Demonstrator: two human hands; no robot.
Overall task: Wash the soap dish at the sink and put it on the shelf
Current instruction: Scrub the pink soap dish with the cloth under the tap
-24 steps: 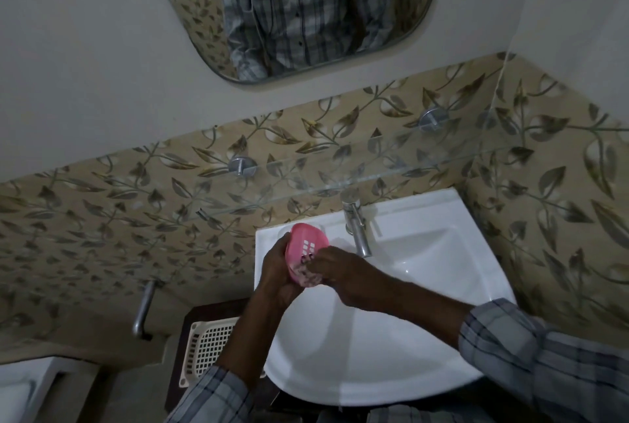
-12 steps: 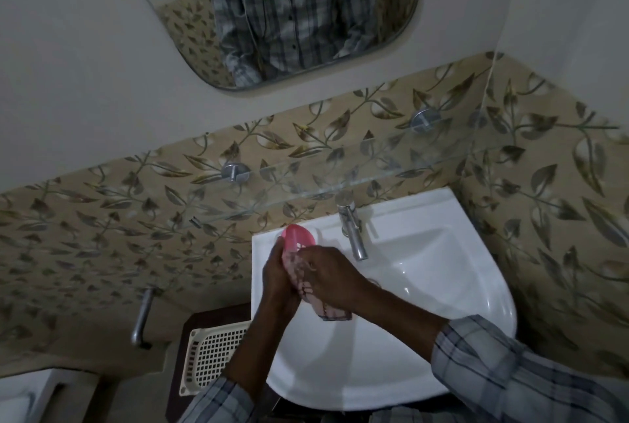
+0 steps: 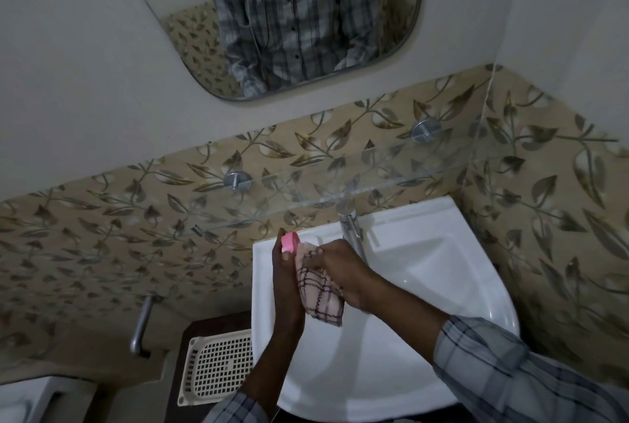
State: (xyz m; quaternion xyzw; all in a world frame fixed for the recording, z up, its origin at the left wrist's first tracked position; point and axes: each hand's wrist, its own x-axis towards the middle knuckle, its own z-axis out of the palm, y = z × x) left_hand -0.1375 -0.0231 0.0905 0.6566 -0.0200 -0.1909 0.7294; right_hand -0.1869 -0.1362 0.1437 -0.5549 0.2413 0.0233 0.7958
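Now seen edge-on: the pink soap dish point(image 3: 290, 241) is held upright in the left hand point(image 3: 285, 278), fingers wrapped round it, at centre frame over the left rim of the sink point(image 3: 425, 218). Only its top end is shown above the fingers. A second back its slotted face was turned to the camera; it has since been rotated. A checked cloth point(image 3: 321, 300) has been drawn out and now hangs below the right hand point(image 3: 342, 269), by which it is gripped and pressed against the dish. No water is seen at the tap point(image 3: 352, 233). Judged: wiping stage, washing probably near done. The glass shelf point(image 3: 340, 181), across the tiles above the sink, has not yet been approached. Wet plastic is judged slippery, so a firm hold is called for.
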